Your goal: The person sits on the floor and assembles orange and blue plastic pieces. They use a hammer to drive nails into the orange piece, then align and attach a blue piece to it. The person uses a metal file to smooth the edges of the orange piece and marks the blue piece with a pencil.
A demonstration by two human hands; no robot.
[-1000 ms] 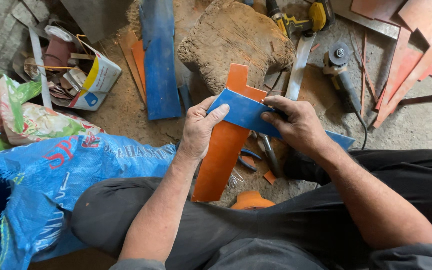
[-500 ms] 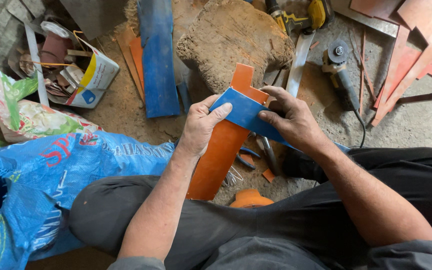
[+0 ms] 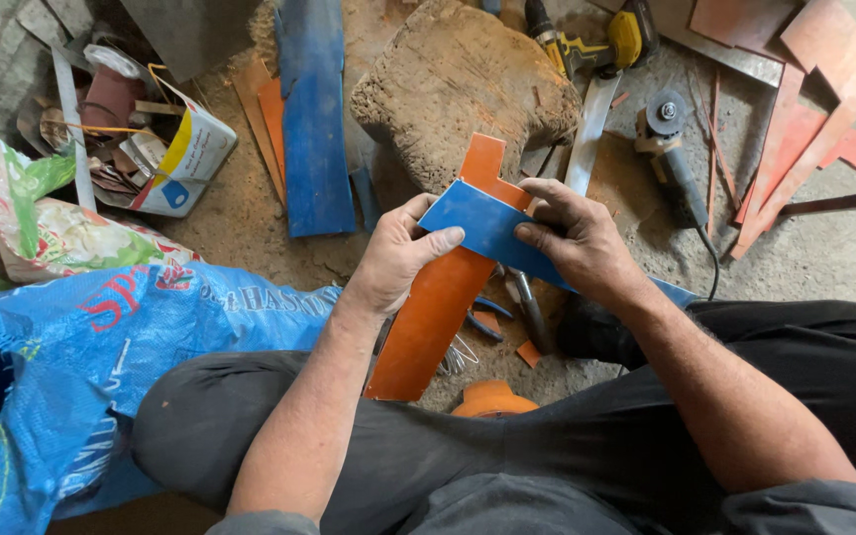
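Observation:
My left hand [image 3: 396,256] grips a long orange sheet strip [image 3: 438,307] with a notched top end, thumb pressed on the blue piece laid across it. My right hand [image 3: 583,241] holds that blue sheet strip [image 3: 487,226], which crosses the orange one at a slant and runs down to the right behind my wrist. Both pieces are held together in front of my lap, above the dirt floor.
A worn wooden block [image 3: 458,89] lies just beyond the hands. An angle grinder [image 3: 671,149], a yellow drill [image 3: 596,40] and orange offcuts [image 3: 804,119] lie right. A blue plank [image 3: 314,119], a scrap-filled box [image 3: 165,149] and blue woven sack [image 3: 81,367] lie left.
Both hands have lifted slightly with the two strips, and the blue strip has shifted a little across the orange one. Grips are unchanged.

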